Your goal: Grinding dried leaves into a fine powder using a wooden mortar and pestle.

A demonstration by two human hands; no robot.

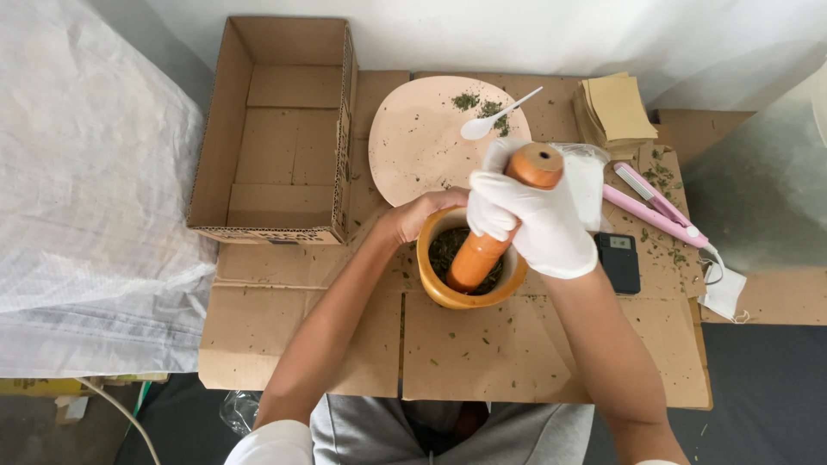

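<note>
The mortar (469, 258) stands in the middle of the tabletop (482, 353), with the pestle (500, 220) inside it. Behind the mortar lies a plate (422, 146), and a spoon (495, 119) rests on it. Left of the plate is an open box (276, 129). Right of the mortar lies a small scale (618, 261), and behind it a stack of paper sheets (616, 110).

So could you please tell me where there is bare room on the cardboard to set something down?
Free: cardboard sheet in front of the wooden mortar, and inside the open cardboard box. Crowded: right of the gloved right hand, around the pink flat iron.
</note>
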